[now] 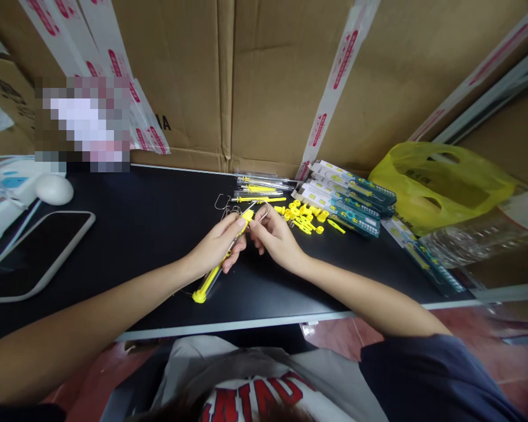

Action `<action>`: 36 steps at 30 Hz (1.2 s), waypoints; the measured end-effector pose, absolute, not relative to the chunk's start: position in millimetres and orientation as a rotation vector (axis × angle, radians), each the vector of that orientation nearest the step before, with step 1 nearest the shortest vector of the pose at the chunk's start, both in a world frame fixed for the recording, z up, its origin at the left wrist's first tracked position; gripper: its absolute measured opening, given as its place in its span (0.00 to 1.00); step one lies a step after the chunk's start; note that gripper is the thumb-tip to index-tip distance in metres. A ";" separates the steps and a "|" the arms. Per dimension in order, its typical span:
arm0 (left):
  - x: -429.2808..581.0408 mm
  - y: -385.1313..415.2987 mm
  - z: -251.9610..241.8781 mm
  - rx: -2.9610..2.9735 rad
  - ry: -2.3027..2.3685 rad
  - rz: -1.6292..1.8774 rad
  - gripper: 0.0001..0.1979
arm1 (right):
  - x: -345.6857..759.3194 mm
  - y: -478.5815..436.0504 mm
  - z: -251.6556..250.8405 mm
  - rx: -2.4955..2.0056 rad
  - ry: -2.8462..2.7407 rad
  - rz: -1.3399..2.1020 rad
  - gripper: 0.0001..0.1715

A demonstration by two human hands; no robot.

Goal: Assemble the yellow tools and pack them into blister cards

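Observation:
My left hand (213, 246) is closed around a tubular spring scale (210, 281) with a clear barrel and yellow ends. The scale slants, its lower yellow end pointing toward the table's front edge. At its upper end, my right hand (279, 239) pinches a bent metal hook (267, 206); the fingertips partly hide where hook and scale meet. Just beyond my hands lie loose wire hooks (222, 202). Clear tubes with yellow parts (261, 189) are stacked behind them. Small yellow plastic pieces (305, 221) lie in a pile right of my right hand.
Several printed boxes (352, 196) lie behind the yellow pieces, with another box (426, 258) farther right. A yellow plastic bag (449, 181) and a clear bottle (462, 243) are at the right. A phone (39, 255) and power strip (9, 196) occupy the left; cardboard boxes (286, 76) stand behind the table.

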State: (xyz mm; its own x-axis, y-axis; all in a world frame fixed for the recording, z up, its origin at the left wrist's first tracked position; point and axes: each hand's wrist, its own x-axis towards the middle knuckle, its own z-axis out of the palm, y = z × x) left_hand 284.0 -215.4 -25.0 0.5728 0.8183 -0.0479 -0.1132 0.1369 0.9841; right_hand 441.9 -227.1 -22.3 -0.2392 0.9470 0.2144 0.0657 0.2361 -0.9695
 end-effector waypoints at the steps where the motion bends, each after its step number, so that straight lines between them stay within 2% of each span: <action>1: 284.7 -215.9 -24.6 1.235 0.704 0.761 0.16 | 442.0 -226.5 -23.3 -0.969 -1.536 1.176 0.15; 9: 286.5 -219.1 -17.8 1.019 0.702 0.691 0.17 | 445.0 -220.9 -23.5 -0.845 -1.560 1.284 0.12; 13: 285.1 -217.2 -18.8 0.941 0.667 0.610 0.20 | 446.4 -218.8 -19.4 -0.783 -1.512 1.419 0.14; 19: 282.9 -215.0 -19.8 0.868 0.553 0.550 0.19 | 451.4 -217.4 -9.5 -0.709 -1.558 1.543 0.19; 36: 277.1 -207.7 -27.8 0.768 0.331 0.406 0.17 | 457.0 -220.1 5.5 -0.730 -1.704 1.503 0.20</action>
State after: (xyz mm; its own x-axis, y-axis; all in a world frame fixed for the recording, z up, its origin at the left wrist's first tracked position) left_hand 277.1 -207.7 -27.8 0.8725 0.4681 -0.1399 -0.2320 0.6490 0.7245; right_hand 457.0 -220.1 5.5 -0.5666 0.8090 0.1563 -0.0540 0.1529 -0.9868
